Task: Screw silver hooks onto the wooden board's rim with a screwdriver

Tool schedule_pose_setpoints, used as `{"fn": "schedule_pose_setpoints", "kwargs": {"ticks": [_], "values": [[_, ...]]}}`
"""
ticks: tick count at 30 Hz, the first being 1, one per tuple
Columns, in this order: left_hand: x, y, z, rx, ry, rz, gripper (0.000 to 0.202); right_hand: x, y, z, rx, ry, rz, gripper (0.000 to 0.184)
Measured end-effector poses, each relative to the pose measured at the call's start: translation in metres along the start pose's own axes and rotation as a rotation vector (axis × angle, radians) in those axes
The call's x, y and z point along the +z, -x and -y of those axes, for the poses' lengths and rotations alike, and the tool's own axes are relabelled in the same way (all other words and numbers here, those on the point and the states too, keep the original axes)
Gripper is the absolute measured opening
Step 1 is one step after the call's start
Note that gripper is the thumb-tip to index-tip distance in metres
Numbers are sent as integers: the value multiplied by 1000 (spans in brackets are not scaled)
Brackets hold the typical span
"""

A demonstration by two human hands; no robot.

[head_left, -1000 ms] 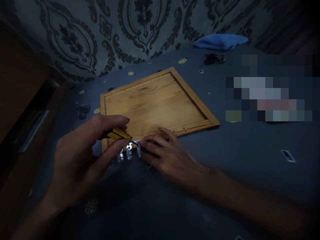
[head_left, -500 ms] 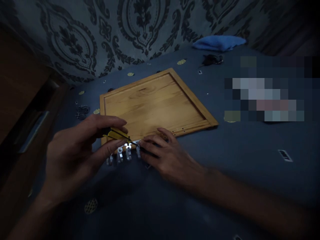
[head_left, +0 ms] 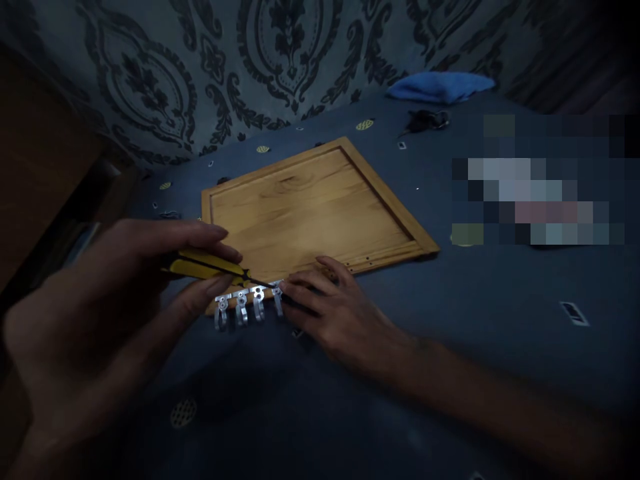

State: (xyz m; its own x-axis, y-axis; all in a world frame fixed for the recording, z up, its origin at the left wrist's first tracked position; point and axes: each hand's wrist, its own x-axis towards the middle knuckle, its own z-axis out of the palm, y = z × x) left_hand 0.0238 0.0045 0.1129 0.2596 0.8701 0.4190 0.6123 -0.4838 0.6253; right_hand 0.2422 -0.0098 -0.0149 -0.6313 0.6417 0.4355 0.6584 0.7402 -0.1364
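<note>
A square wooden panel [head_left: 310, 207] with a raised frame lies flat on a dark blue patterned cover. Along its near edge sits a silver metal rail with several hooks [head_left: 243, 305]. My left hand [head_left: 125, 300] pinches a yellow and black screwdriver [head_left: 205, 265] between thumb and fingers, its thin tip pointing right at the rail's right end. My right hand [head_left: 330, 310] lies there with fingers curled down, pressing on the rail's right end and the panel's edge.
A folded blue cloth [head_left: 440, 85] and a small dark bundle [head_left: 425, 120] lie at the back right. A wall with dark ornamental wallpaper [head_left: 250, 73] stands behind. Brown wooden furniture [head_left: 35, 173] borders the left. A blurred-out patch sits at the right.
My left hand has drawn back to the left and nearer the camera with the screwdriver, uncovering more hooks of the rail. My right hand has stayed in place.
</note>
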Motion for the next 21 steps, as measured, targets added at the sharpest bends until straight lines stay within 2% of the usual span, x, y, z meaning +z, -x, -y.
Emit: {"fn": "schedule_pose_setpoints", "kwargs": {"ticks": [5, 11, 17, 19, 21], "values": [[13, -2, 5, 234, -114, 79, 26, -1, 0, 1, 10, 1, 4, 23], [16, -6, 12, 313, -95, 99, 28, 0, 0, 1, 4, -1, -24, 21], [19, -2, 9, 294, -89, 106, 28, 0, 0, 0, -13, -10, -50, 21], [21, -1, 7, 228, -87, 103, 28, 0, 0, 0, -17, -4, -50, 20], [23, 0, 6, 216, -89, 105, 29, 0, 0, 1, -12, 5, -45, 19]]}}
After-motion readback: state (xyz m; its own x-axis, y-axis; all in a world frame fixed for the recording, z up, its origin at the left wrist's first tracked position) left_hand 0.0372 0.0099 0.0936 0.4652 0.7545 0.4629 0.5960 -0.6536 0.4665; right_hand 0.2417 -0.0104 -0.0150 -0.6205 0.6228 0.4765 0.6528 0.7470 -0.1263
